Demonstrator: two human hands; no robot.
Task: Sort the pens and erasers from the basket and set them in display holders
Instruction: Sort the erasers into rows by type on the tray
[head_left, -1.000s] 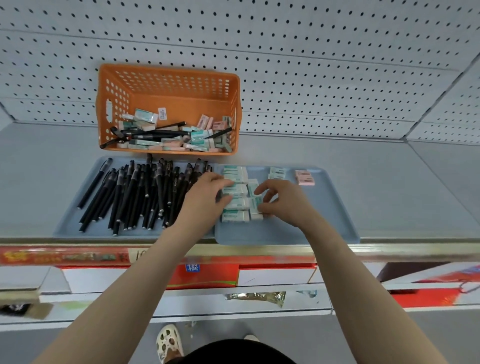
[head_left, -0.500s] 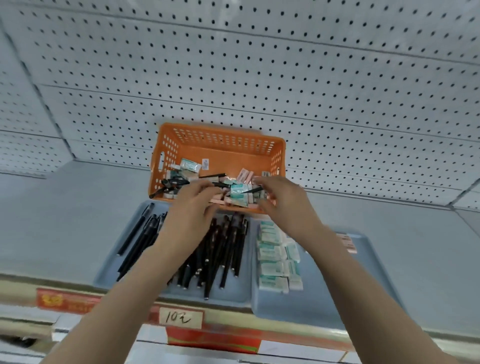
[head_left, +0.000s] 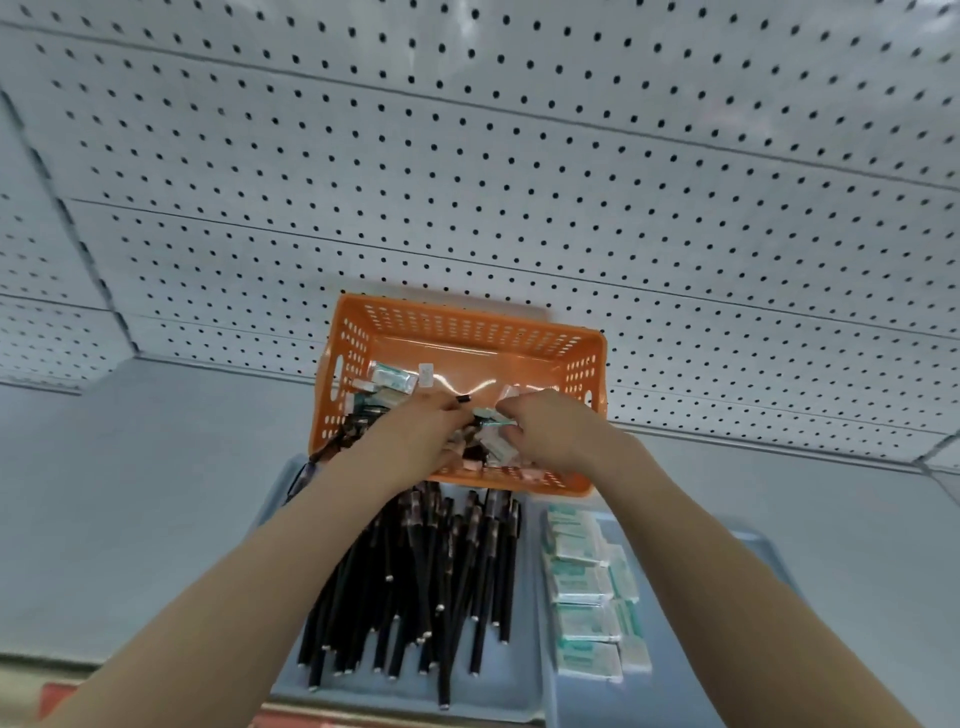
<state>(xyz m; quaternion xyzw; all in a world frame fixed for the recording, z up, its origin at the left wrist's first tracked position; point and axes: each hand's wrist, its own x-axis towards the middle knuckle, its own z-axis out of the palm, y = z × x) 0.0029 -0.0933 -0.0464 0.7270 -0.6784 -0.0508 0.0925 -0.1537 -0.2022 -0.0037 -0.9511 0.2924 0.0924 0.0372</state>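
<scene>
pens (head_left: 415, 582): roughly two dozen on pen tray (head_left: 525, 675), overlapped, no exact count
erasers (head_left: 579, 584): about eight, stacked on eraser tray (head_left: 665, 696)
left grip (head_left: 415, 441): curled into the pile; held item, cannot tell
right grip (head_left: 550, 431): pinching green-edged eraser (head_left: 488, 417)
basket (head_left: 467, 322): mixed leftovers, mostly hidden under my grips
tip: I'd lift one kind per grip, straight up and clear of the tangle

Orange basket (head_left: 467, 332) w/ holed walls, black pens (head_left: 441, 571), white-teal erasers (head_left: 576, 582), blue-grey trays (head_left: 530, 665), white pegboard (head_left: 519, 182) w/ black dots.
</scene>
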